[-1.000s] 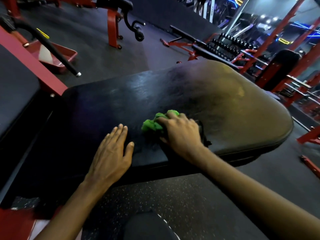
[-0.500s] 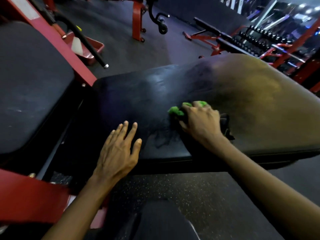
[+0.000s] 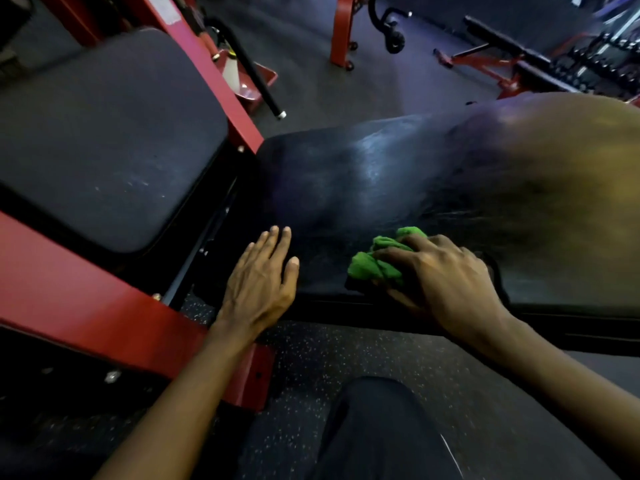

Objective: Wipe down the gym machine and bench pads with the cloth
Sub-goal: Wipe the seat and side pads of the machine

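Gripping a bunched green cloth (image 3: 374, 261), right hand (image 3: 446, 282) sits at the near edge of the big black bench pad (image 3: 415, 174), fingers curled over the cloth and pressing it onto the pad surface. The cloth sticks out past the fingertips toward the pad's left end. A dark bit shows under the hand on its right side, cannot tell what it is. Left hand (image 3: 259, 278) lies palm down at the pad's near left corner, fingers straight and close together, thumb slightly out, holding nothing, heel of the hand over the near edge. A strip of bare pad separates it from the cloth, no contact. The pad surface is scuffed, with a pale sheen around the middle, a yellowish cast toward its right end and faint streaks just beyond the cloth. Left of the pad is a second black pad (image 3: 104, 140) set in a red frame (image 3: 69, 299), just beside it. Past the pad's far left corner are a black bar (image 3: 256, 77) with a silver tip and a red tray (image 3: 249, 84) on the floor. Beyond the pad's far side are a red post (image 3: 341, 32), another bench (image 3: 502, 32) and a dumbbell rack (image 3: 588, 71), well apart, blurry. On the near side of the pad are the speckled floor (image 3: 346, 355) and a knee in dark trousers (image 3: 381, 427).
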Action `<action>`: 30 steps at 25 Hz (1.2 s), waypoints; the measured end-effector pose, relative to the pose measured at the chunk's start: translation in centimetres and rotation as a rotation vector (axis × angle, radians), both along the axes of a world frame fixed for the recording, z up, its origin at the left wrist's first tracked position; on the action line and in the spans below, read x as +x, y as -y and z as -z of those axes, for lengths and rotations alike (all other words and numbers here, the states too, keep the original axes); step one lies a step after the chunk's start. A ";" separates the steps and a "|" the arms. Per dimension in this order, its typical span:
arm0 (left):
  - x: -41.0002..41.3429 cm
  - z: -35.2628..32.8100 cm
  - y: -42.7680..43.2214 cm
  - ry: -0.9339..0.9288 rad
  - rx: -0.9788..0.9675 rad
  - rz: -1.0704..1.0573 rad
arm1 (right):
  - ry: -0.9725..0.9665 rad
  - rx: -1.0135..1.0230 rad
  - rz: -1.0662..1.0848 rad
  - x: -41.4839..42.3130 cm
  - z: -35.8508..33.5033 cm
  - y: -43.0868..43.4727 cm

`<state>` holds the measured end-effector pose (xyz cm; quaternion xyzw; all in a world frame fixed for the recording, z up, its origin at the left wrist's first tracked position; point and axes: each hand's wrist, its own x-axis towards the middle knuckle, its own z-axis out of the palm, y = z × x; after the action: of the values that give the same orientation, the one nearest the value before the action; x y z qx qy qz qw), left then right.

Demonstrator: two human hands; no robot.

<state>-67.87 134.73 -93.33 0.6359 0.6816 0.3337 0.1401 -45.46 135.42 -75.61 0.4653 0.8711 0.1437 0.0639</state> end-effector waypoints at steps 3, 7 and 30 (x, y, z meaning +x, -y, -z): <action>-3.2 2.5 1.9 0.030 -0.041 -0.064 | 0.006 0.025 -0.069 -3.3 2.3 -0.2; -5.4 4.3 2.2 0.063 -0.053 -0.003 | -0.005 0.017 -0.224 -11.7 8.4 -0.4; -1.9 2.0 1.0 0.034 0.093 -0.128 | 0.041 0.004 -0.580 -6.3 8.9 1.4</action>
<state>-69.75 133.70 -95.35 0.5911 0.7022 0.3839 0.1005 -51.75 134.06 -84.47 0.1941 0.9659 0.1672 0.0367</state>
